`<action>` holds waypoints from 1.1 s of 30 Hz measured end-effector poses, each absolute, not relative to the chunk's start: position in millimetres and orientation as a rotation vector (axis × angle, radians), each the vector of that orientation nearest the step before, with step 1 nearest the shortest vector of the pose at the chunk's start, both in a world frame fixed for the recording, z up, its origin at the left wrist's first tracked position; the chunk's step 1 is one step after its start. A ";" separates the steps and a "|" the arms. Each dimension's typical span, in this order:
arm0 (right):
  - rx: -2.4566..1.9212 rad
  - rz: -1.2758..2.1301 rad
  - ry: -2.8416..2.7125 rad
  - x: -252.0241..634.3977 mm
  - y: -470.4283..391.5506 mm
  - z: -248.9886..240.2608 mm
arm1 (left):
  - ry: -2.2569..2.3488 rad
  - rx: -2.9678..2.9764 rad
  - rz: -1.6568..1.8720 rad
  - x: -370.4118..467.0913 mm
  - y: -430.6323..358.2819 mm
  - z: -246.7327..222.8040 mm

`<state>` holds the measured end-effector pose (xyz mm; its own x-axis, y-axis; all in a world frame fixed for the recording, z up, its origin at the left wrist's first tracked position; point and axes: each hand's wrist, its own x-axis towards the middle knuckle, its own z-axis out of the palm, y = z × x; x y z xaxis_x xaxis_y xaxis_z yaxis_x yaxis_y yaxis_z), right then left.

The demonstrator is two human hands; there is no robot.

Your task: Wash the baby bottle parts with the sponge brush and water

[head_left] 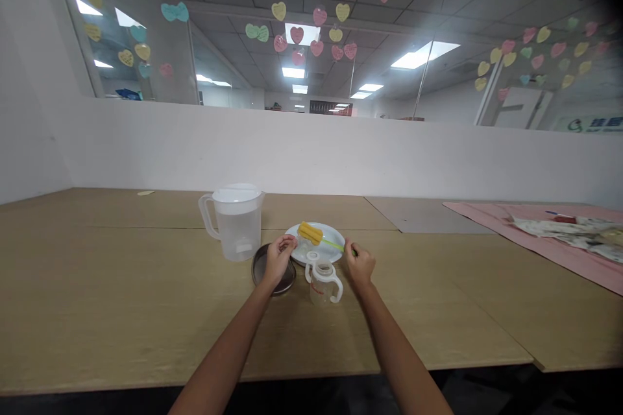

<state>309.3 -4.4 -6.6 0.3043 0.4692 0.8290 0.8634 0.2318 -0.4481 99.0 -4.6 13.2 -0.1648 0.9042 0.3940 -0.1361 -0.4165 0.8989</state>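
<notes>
My right hand (359, 262) is closed on the green handle of a brush (310, 233) with a yellow sponge head. The sponge head is over a white plate (335, 233), pointing left. My left hand (281, 258) has its fingers pressed together at the plate's left edge, above a dark round tray (260, 266); what it holds, if anything, is too small to tell. In front of the plate stands a clear bottle (321, 288) with two white handles and an open top. A small white ring-like part (312, 257) lies just behind the bottle, at the plate's front rim.
A clear plastic pitcher (239, 227) with a white lid stands left of the plate. At the far right, a pink cloth (479, 213) bears patterned fabric (549, 228) and a pen. A white wall (311, 155) rises behind the wooden table (146, 298).
</notes>
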 end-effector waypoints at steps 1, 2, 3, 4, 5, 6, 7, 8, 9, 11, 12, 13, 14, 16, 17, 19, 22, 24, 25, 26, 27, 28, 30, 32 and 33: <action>-1.395 -0.438 -1.330 309.5 -4.4 -6.8 | 0.948 1.317 1.686 99.1 -4.8 13.0; -1.388 -0.449 -1.329 309.6 -4.4 -7.0 | 0.951 1.330 1.682 99.3 -5.4 13.2; -1.383 -0.456 -1.332 309.8 -4.3 -7.1 | 0.957 1.348 1.677 99.5 -6.4 13.7; -1.379 -0.459 -1.336 309.9 -4.3 -7.3 | 0.966 1.373 1.669 99.8 -7.9 14.8; -1.376 -0.461 -1.342 310.0 -4.4 -7.3 | 0.979 1.403 1.657 100.1 -9.9 16.3; -1.374 -0.461 -1.346 310.1 -4.4 -7.3 | 0.993 1.436 1.646 100.4 -12.3 18.2; -1.372 -0.462 -1.350 310.2 -4.5 -7.3 | 1.007 1.468 1.637 100.6 -14.8 20.4; -1.373 -0.464 -1.351 310.2 -4.6 -7.3 | 1.020 1.499 1.631 100.9 -17.3 22.5; -1.374 -0.468 -1.351 310.3 -4.6 -7.3 | 1.032 1.525 1.629 101.0 -19.5 24.6; -1.378 -0.475 -1.352 310.6 -4.4 -7.4 | 1.052 1.556 1.641 101.2 -22.8 27.3; -1.379 -0.477 -1.355 310.8 -4.2 -7.5 | 1.059 1.565 1.644 101.2 -23.7 27.9; -1.379 -0.476 -1.360 311.0 -4.0 -7.7 | 1.066 1.572 1.645 101.3 -24.1 28.0; -1.378 -0.474 -1.366 311.1 -3.9 -7.8 | 1.073 1.576 1.643 101.3 -24.2 27.7; -1.374 -0.466 -1.377 311.0 -3.8 -7.9 | 1.092 1.595 1.635 101.5 -23.9 26.4; -1.373 -0.459 -1.380 310.8 -3.9 -7.9 | 1.103 1.609 1.634 101.5 -23.7 25.6; -1.379 -0.435 -1.380 310.1 -4.3 -7.5 | 1.124 1.640 1.642 101.5 -23.1 24.3; -1.414 -0.377 -1.355 309.2 -5.1 -6.0 | 1.130 1.671 1.666 100.9 -21.5 22.4; -1.437 -0.344 -1.332 309.1 -5.5 -4.9 | 1.114 1.661 1.689 100.4 -19.7 20.9; -1.446 -0.332 -1.318 309.3 -5.6 -4.4 | 1.103 1.653 1.699 100.1 -18.8 20.0; -1.455 -0.321 -1.306 309.6 -5.6 -4.0 | 1.092 1.643 1.706 99.8 -18.0 19.3; -1.464 -0.311 -1.292 310.1 -5.5 -3.8 | 1.083 1.635 1.707 99.6 -17.3 18.6; -1.475 -0.301 -1.275 310.7 -5.3 -3.8 | 1.075 1.630 1.703 99.3 -16.8 18.1; -1.496 -0.283 -1.241 312.0 -4.5 -4.1 | 1.058 1.634 1.688 99.0 -16.2 17.7; -1.508 -0.273 -1.225 312.9 -3.7 -4.8 | 1.047 1.655 1.668 98.6 -16.0 17.9; -1.510 -0.272 -1.224 313.1 -3.3 -5.2 | 1.043 1.665 1.664 98.4 -15.9 18.1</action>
<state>313.1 -3.3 -5.2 0.4358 0.5354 0.7235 0.7911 0.1555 -0.5916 98.4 -15.9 18.1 -0.0729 0.8299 0.5531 0.1360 -0.5411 0.8299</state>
